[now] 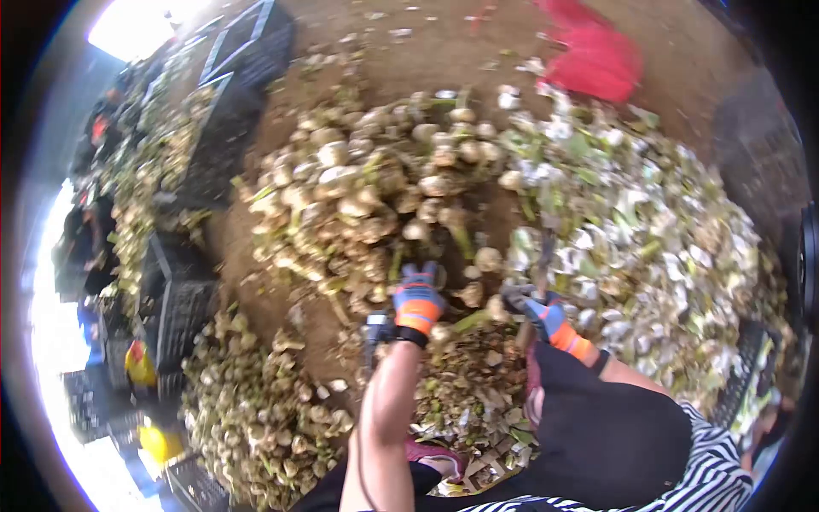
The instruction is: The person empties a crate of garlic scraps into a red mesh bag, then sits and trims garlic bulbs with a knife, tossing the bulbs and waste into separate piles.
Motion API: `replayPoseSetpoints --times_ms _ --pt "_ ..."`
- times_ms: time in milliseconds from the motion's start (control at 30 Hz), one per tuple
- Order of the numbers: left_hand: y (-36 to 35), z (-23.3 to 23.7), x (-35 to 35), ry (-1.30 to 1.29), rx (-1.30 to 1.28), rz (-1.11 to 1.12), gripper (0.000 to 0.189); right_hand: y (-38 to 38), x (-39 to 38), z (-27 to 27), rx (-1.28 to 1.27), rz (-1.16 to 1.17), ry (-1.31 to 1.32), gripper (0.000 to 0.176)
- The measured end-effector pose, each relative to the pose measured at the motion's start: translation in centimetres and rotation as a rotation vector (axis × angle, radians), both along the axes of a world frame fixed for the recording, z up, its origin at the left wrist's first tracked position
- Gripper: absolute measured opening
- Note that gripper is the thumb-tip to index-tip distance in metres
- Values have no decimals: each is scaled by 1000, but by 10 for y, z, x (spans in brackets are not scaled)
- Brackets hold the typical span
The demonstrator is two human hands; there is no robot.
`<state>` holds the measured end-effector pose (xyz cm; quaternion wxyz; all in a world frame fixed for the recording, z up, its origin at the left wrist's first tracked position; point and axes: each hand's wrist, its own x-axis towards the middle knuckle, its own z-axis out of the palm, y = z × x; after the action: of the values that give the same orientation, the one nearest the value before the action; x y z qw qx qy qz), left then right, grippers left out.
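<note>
My left hand [418,300], in a blue and orange glove, reaches to the near edge of a heap of garlic bulbs [345,192] with stems on. Its fingers point away from me, slightly apart, with nothing visibly held. My right hand [554,324], gloved alike, is closed around a knife [546,254] whose dark, blurred blade points up and away. A garlic bulb [488,259] lies on the soil between my hands. Stem scraps and trimmings [473,384] cover the ground below them, between my shoes.
A broad pile of whiter garlic [648,230] spreads to the right. More bulbs [256,410] lie at lower left. Black crates [175,299] line the left side, with another dark crate [755,136] far right. A red sack [593,55] lies at the back.
</note>
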<state>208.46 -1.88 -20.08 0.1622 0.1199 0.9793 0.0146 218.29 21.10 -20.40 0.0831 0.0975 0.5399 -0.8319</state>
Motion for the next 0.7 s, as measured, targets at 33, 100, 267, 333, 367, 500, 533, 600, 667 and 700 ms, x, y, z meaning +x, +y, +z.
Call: replayPoseSetpoints --times_ms 33,100,267,333,367,500,533,600,667,700 --pt "2 11 1 -171 35 128 75 -3 1 -8 -28 -11 -35 26" --pt "-12 -2 19 57 443 388 69 -4 1 -8 57 17 -30 27" --pt "-79 73 50 -232 2309 1240 25 -15 -3 7 52 6 -176 22" --pt "-153 95 45 -72 2210 990 25 -20 -5 -16 -15 19 -143 23" --pt "-173 129 32 323 2037 1159 30 -22 -4 -23 -41 23 -116 23" --pt "-293 191 -16 686 1927 758 70 -26 -3 12 56 36 -162 23" --pt "-301 186 -25 691 1897 834 61 -27 -4 14 40 39 -169 23" --pt "-308 180 -38 723 1827 956 44 -25 -7 7 34 44 -162 23" --pt "-286 101 -30 498 1310 877 30 -26 -7 3 17 48 -164 24" --pt "-252 71 -23 343 1168 872 32 -27 -7 4 8 56 -169 25"
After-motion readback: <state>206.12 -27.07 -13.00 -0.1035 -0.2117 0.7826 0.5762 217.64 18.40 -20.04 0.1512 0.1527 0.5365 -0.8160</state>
